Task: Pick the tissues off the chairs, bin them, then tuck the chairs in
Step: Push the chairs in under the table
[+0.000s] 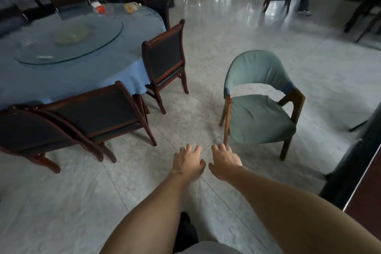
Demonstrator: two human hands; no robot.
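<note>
- Two hands: left hand (188,163), right hand (223,162), fingers spread, empty, near centre.
- One green chair (259,113) right, out on open floor (237,33); no tissue visible on it.
- Three dark chairs (162,57) at left round table (78,72).

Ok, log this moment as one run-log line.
left hand: open, empty | right hand: open, empty | green armchair: away from table, seat shows no tissue | step: tuck chair

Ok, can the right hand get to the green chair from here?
Probably yes: the right hand is empty, fingers spread, just short of the green chair, with only bare floor between them.
</note>
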